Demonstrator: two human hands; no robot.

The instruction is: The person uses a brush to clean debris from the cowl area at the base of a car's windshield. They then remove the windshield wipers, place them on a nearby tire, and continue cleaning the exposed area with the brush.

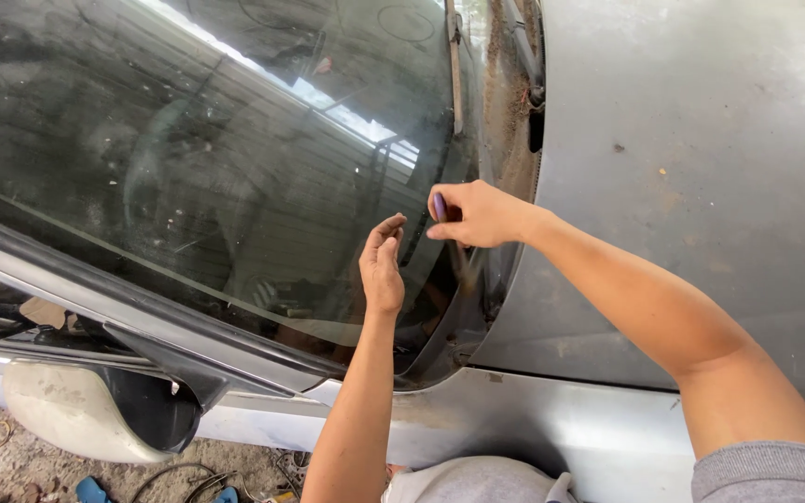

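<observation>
The right hand pinches a small purple-handled tool — maybe a screwdriver — at the windshield's lower corner. It looks light and stiff; hold its handle. The left hand is open, fingers straight, holding nothing.

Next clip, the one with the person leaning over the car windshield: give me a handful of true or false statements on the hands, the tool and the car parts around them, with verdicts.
1. The right hand grips a tool with a purple handle. True.
2. The left hand is closed in a fist around the wiper. False: it is open, fingers raised over the windshield, holding nothing.
3. Both hands are at the lower corner of the windshield, beside the hood. True.
4. The side mirror is black and lies on the hood. False: it is whitish and mounted on the door, at lower left.
5. A wiper arm lies along the edge of the glass. True.
</observation>
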